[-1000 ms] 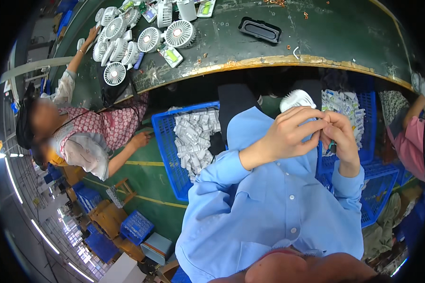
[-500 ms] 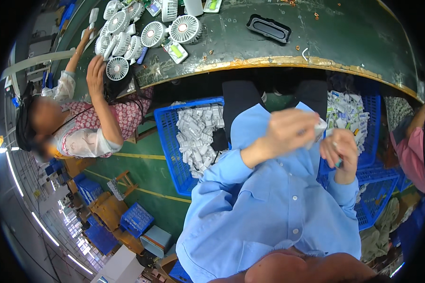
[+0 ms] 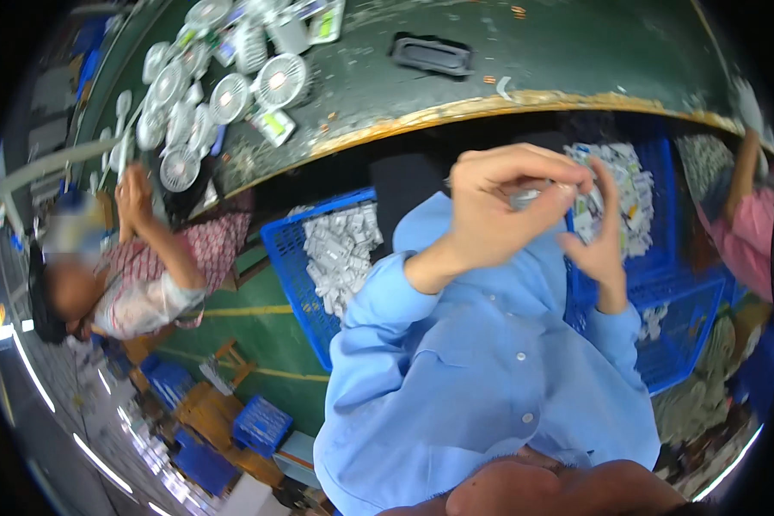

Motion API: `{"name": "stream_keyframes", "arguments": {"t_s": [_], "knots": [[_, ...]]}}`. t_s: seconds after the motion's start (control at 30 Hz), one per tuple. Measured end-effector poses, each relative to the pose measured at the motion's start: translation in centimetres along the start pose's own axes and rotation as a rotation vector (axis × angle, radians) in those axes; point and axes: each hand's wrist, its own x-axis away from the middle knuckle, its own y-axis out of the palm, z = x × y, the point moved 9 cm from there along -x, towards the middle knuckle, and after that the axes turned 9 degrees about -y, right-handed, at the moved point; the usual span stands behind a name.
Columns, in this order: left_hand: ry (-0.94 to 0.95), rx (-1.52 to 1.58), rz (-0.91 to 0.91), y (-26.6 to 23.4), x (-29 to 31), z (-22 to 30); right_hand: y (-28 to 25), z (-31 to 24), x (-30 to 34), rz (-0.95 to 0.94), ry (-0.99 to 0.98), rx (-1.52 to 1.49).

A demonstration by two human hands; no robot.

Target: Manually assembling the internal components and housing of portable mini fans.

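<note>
My left hand (image 3: 494, 202) is raised over my lap, its fingers curled and the fingertips pinched together. Inside the curl a small whitish plastic part (image 3: 525, 199) shows partly; the fingers cover the rest, and its exact kind cannot be made out. Close by on the right, my right hand (image 3: 604, 245) has its thumb and fingers spread, with nothing visible between them. Its upper fingers come near the left fingertips. Behind the right hand is a blue crate (image 3: 660, 181) filled with small white, green and purple parts (image 3: 632, 206).
Another blue crate (image 3: 297, 288) at my left holds many white plastic pieces (image 3: 340, 258). White handheld fans (image 3: 281, 80) crowd the green bench (image 3: 593, 60), near a black tray (image 3: 432, 55). A co-worker (image 3: 155, 267) sits at left; a pink sleeve (image 3: 748, 245) shows at right.
My left hand has turned and come higher, still around the whitish part. My right hand has moved up slightly and its fingers have spread. The view has shifted; the co-worker's hands have come together.
</note>
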Motion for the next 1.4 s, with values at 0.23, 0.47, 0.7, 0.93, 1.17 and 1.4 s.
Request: {"name": "stream_keyframes", "arguments": {"t_s": [0.23,0.47,0.7,0.93,1.17,1.4], "knots": [[0.035,-0.121,0.154,-2.8,-3.6,0.8,4.1,0.3,-2.6,0.043,0.171,-0.773],[0.109,-1.029,0.318,-12.9,-7.8,3.1,0.2,7.3,-5.3,0.256,0.325,-0.914],[0.130,-2.042,0.254,-28.7,-11.9,9.8,-12.3,19.5,-12.4,0.227,0.589,-0.322],[0.055,-2.276,0.131,-27.4,-13.6,10.5,-18.6,26.4,-17.9,0.541,0.472,-0.804],[0.332,-1.706,0.522,-30.2,-11.2,17.3,-14.2,17.4,-13.9,0.758,0.261,-0.457],[0.517,-1.472,0.296,-12.3,-9.8,20.0,-4.6,2.6,-13.6,0.324,-0.047,-0.329]]}}
